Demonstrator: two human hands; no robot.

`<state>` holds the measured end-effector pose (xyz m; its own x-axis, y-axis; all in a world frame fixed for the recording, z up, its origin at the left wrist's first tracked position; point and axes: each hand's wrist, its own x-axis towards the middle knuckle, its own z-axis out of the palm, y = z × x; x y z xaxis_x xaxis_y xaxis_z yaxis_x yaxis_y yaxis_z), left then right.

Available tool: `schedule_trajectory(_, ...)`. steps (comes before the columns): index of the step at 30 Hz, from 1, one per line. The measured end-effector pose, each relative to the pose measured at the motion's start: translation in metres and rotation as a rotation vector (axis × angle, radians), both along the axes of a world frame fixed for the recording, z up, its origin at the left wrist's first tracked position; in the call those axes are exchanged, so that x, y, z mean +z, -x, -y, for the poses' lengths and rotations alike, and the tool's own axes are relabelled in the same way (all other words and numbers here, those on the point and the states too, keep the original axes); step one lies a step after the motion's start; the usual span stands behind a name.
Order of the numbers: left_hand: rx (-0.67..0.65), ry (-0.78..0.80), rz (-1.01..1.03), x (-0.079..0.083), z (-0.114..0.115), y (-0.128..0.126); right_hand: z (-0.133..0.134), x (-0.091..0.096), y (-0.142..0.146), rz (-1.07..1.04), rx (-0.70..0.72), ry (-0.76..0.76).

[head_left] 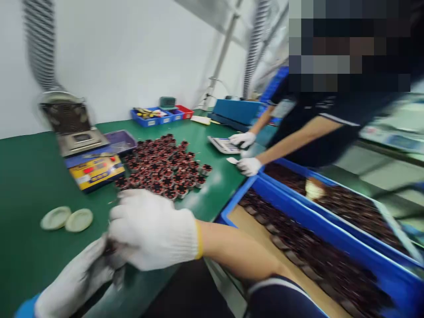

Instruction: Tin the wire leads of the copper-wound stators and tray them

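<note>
My right hand point(142, 227), in a white knit glove with a yellow cuff edge, is closed in front of me at the table's near edge. Just below and left of it is my left hand point(76, 278), gloved too, with curled fingers meeting the right ones. Between them shows a small, blurred dark-and-grey part point(111, 249), mostly covered by the gloves; its kind cannot be made out. Beyond my hands a heap of copper-wound motor cores point(162, 165) lies on the green table point(26, 185). Two pale round discs point(79, 220) lie to the left.
A yellow-and-blue device point(96, 172) with an open-lidded metal unit stands at left beside a purple tray point(121, 141). Blue crates point(281, 203) of dark parts stand at right. Across the table, a co-worker's gloved hands point(248, 165) rest by a white tray point(223, 145).
</note>
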<state>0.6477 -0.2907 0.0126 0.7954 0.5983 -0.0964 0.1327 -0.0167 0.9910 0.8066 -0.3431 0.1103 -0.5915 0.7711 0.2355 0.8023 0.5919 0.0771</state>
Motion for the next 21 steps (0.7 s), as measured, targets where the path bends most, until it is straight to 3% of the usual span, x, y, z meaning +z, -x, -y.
schedule_trajectory(4, 0.154, 0.513, 0.234, -0.004, -0.007, 0.009, 0.009, -0.029, -0.031, -0.657, -0.08, -0.002)
schedule_trajectory(6, 0.216, 0.606, 0.295, -0.004, -0.009, 0.007, 0.013, -0.041, -0.041, -0.989, -0.227, 0.07)
schedule_trajectory(8, 0.254, 0.614, 0.321, -0.005, -0.01, 0.005, 0.016, -0.056, -0.04, -1.14, -0.337, 0.034)
schedule_trajectory(12, 0.241, 0.527, 0.336, -0.008, -0.007, 0.005, 0.018, -0.097, -0.006, -0.93, -0.469, -0.045)
schedule_trajectory(15, 0.19, 0.386, 0.355, -0.01, -0.004, 0.006, 0.015, -0.125, 0.021, -0.864, -0.411, -0.115)
schedule_trajectory(18, 0.167, 0.327, 0.387, -0.011, -0.001, 0.006, 0.01, -0.135, 0.029, -0.87, -0.353, -0.167)
schedule_trajectory(21, 0.225, 0.298, 0.339, -0.013, -0.002, 0.005, 0.008, -0.134, 0.026, -0.837, -0.312, -0.193)
